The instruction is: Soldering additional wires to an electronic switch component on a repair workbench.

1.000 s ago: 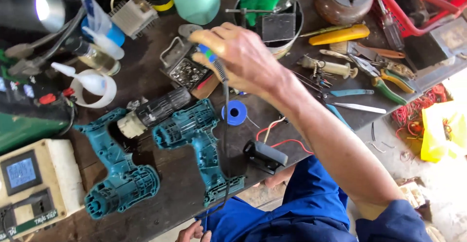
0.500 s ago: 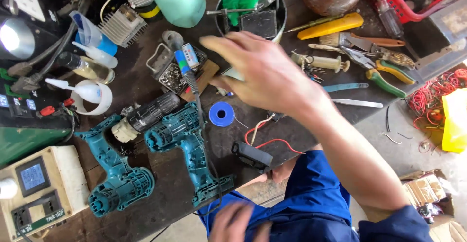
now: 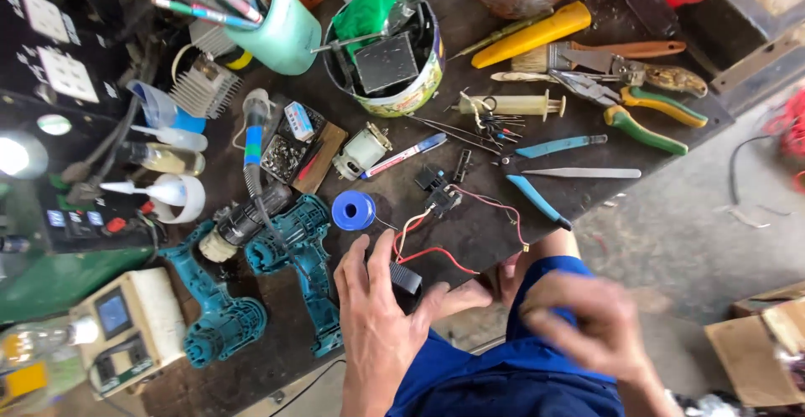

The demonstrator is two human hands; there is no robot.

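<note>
My left hand point(image 3: 377, 321) lies palm down at the workbench's front edge, fingers spread. Its thumb and forefinger flank a small black switch part point(image 3: 408, 279) that trails red and white wires point(image 3: 428, 253). My right hand point(image 3: 583, 325) is blurred over my blue trousers, off the bench, with nothing visible in it. A blue-handled soldering iron point(image 3: 253, 145) lies on the bench, its cord running over an opened teal drill point(image 3: 293, 249). The drill's other half point(image 3: 214, 316) lies to the left. A blue solder spool point(image 3: 353, 210) sits just beyond my left fingers.
The bench is crowded: a small motor point(image 3: 362, 150), a tin can of parts point(image 3: 394, 56), a teal cup of pens point(image 3: 281, 31), pliers point(image 3: 646, 111), cutters and a syringe. A beige meter point(image 3: 126, 329) sits front left. A cardboard box point(image 3: 763, 350) stands on the floor at right.
My right hand put the soldering iron down by the drill and pulled back off the bench. My left hand came up from below and landed on the black switch part.
</note>
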